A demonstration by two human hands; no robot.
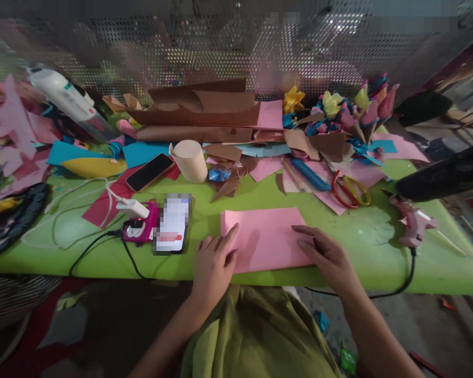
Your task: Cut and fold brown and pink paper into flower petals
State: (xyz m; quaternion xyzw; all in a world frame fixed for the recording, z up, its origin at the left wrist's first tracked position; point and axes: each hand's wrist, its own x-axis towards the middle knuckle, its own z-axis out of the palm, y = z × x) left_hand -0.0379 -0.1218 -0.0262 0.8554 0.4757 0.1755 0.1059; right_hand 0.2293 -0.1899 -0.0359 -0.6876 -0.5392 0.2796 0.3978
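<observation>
A pink sheet of paper [268, 236], folded or doubled with a second layer showing at its left edge, lies flat at the front of the green table. My left hand [215, 262] rests at the paper's left side, its index finger stretched onto the surface, thumb apart and the other fingers partly curled. On the right edge, my right hand [329, 254] touches the paper with fingers extended and spread from each other. Neither hand is wrapped around anything.
Left of the paper lie a lit phone [173, 223], a magenta power adapter [142, 226] with cables, and a dark phone [150, 172]. Scissors [345, 190] and a glue gun [413, 226] with its cord are to the right. Brown paper [205, 107] and paper flowers [362, 107] line the back.
</observation>
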